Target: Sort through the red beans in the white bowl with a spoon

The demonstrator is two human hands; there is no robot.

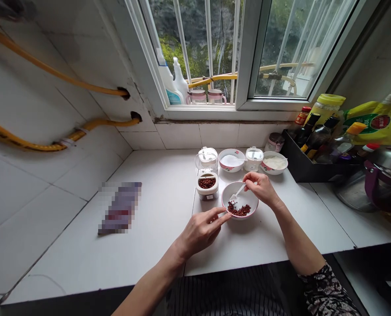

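Small reddish-brown grains that look like peppercorns (239,210) lie in the front part of a white bowl (254,203) with a pink rim. My right hand (259,186) pinches the handle of a small white spoon (238,192), whose tip is down in the bowl by the grains. At the bowl's left front edge, my left hand (208,226) holds the rim with its fingertips; its thumb is mostly hidden. Just left of the bowl stands a clear seasoning jar (207,193), its lid raised and more of the same grains inside.
Behind are a bowl of white granules (231,168), a white-lidded jar (253,159) and a bowl of pale powder (274,170). A black box of bottles (309,171) and a metal pot (353,188) stand right. A blurred packet (121,210) lies left.
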